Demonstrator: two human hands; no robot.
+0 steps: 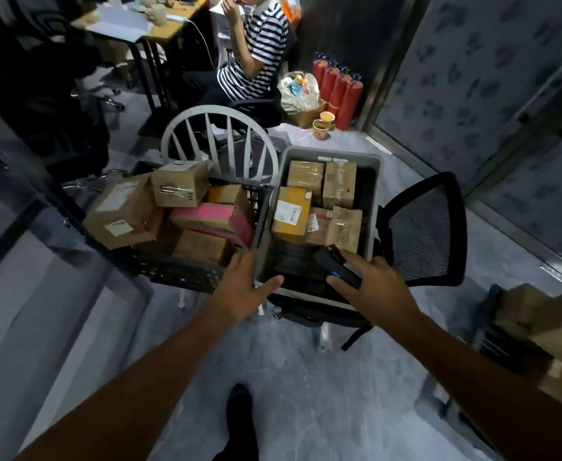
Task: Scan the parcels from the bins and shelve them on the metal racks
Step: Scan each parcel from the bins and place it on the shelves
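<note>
- Cardboard parcels [306, 174] fill the far and middle part of a grey bin [372, 207]. They are taped brown boxes, with one yellowish labelled box [291, 211] to their left, and none is in hand.
- More parcels [123, 211] are heaped in a black crate [180, 271] that touches the grey bin's left side, a pink box [213, 217] among them.
- The near end of the grey bin shows its dark floor. Judging by both loads, most of the scanning and all the shelving of these boxes is yet to do.
- A black scanner [336, 264] with a small blue light hangs over the bin's near end, aimed toward the boxes. The right grip [376, 287] is clasped round it.
- The left grip [243, 287] is released, its fingers splayed on the bin's near-left corner and the thumb lying along the rim.
- No metal rack is plainly in view. A blurred stack of cardboard [539, 314] at the near right may be shelved stock, but I cannot tell.
- The grey bin seems to sit on a black mesh chair [422, 227], and a white spindle chair [219, 134] stands behind the crate.
- Far off are a desk [173, 24], a seated person in stripes [259, 51] and red extinguishers [339, 91].
</note>
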